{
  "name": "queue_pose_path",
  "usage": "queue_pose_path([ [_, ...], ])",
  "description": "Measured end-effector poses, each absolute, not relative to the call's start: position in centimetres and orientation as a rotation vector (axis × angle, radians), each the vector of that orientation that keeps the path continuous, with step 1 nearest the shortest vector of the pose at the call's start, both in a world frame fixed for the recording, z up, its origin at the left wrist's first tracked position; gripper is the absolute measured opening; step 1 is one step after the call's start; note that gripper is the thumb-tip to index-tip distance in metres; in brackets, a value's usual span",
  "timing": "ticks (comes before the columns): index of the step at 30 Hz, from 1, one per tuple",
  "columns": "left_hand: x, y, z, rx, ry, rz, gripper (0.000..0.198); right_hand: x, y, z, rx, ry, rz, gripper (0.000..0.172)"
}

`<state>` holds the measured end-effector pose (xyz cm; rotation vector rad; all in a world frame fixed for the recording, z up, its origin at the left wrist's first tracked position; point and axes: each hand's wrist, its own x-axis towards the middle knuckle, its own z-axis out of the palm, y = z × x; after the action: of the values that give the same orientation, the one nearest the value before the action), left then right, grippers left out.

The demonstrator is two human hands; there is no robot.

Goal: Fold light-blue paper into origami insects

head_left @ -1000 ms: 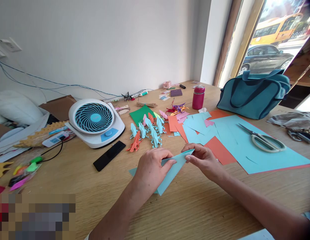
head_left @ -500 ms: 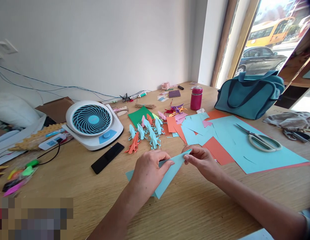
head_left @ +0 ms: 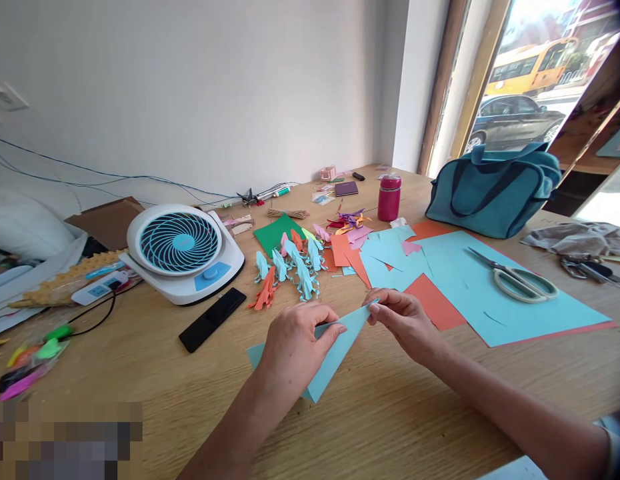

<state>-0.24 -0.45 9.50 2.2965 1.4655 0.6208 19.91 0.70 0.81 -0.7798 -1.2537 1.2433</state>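
A light blue sheet of paper (head_left: 335, 353), folded into a pointed shape, lies on the wooden table (head_left: 390, 427) in front of me. My left hand (head_left: 295, 343) presses down on its middle, fingers closed on the fold. My right hand (head_left: 403, 320) pinches the paper's far tip between thumb and fingers. Just behind the hands stand several small folded paper figures (head_left: 290, 267) in light blue and orange.
A white and blue desk fan (head_left: 183, 250) and a black remote (head_left: 213, 319) sit at the left. Large blue and orange sheets (head_left: 470, 287) with scissors (head_left: 520, 280) lie to the right, behind them a teal bag (head_left: 495, 190). A pink bottle (head_left: 389, 197) stands further back.
The view has drifted slightly. Both hands stay on the blue paper, the right one sliding a little along the tip.
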Motion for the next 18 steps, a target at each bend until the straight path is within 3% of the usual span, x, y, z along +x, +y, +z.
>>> queue_pose_path([
  [18, -0.24, -0.58, 9.78, 2.280, 1.478, 0.631, 0.010, 20.27, 0.81, 0.29, -0.793, -1.285, 1.180, 0.026],
])
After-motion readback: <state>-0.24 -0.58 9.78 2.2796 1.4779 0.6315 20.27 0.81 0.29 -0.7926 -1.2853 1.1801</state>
